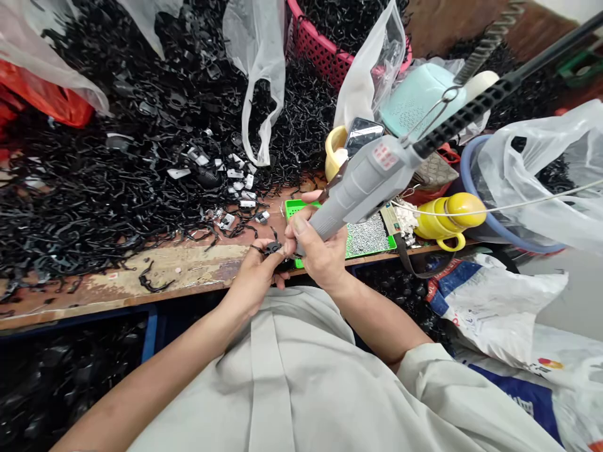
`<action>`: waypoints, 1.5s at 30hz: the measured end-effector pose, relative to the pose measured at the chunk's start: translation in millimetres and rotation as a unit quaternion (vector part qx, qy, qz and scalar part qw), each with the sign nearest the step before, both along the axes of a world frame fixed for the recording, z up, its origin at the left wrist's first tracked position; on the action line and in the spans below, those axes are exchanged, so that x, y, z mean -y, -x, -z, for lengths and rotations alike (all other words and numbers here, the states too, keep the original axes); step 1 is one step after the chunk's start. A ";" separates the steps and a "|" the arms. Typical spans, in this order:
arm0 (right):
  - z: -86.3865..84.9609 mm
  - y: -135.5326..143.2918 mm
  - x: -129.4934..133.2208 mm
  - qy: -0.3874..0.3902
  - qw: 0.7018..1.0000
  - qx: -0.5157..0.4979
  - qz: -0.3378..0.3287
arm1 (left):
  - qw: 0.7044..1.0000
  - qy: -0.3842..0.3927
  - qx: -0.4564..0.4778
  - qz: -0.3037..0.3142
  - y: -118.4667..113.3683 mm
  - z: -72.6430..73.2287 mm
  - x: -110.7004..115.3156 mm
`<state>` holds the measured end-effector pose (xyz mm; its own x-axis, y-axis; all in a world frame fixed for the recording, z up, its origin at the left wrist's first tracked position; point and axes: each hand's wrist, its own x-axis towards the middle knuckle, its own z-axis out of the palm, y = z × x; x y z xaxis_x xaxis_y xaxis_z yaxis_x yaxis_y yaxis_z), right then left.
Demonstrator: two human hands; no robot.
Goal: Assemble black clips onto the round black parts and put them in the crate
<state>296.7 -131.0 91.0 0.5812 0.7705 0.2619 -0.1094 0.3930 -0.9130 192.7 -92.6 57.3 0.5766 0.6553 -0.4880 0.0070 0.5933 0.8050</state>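
Observation:
My right hand (323,248) is wrapped round the lower end of a grey electric screwdriver (360,182), which slants down to the left from its black cable sleeve. Pinched in my left hand (257,270) is a small black plastic part (272,247). The screwdriver's tip points at this part; my fingers hide whether they touch. Behind my right hand lies a bright green tray (372,246) holding many tiny silvery pieces, perhaps screws. Small white-and-grey parts (242,182) lie on the bench to the left.
Black plastic parts (117,194) are heaped over the wooden bench (188,263). Behind stands a pink basket (325,56). A yellow cup (335,157), a phone (363,134), a yellow bottle (445,216) and a blue-rimmed tub (490,207) are on the right. A blue crate (149,333) sits below.

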 end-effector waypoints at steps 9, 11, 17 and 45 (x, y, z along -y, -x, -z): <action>-2.8 2.3 0.7 0.021 1.000 0.015 -0.013 | 1.000 -0.004 0.005 0.007 1.7 0.5 -1.5; -5.1 1.6 1.7 0.022 1.000 0.017 -0.006 | 1.000 0.005 0.002 0.004 1.0 -1.6 -1.5; 5.1 4.1 0.9 0.048 0.999 0.013 -0.020 | 1.000 -0.016 0.016 0.007 2.5 2.4 -0.8; 47.6 -92.7 38.2 0.091 0.973 0.092 0.192 | 0.983 -0.126 -0.131 0.033 -13.8 10.0 -8.2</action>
<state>389.4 -169.2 43.5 0.7912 0.5496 0.2684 0.1851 0.2030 -0.9615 206.4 -84.4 47.4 0.4978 0.7402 -0.4520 0.2654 0.3662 0.8919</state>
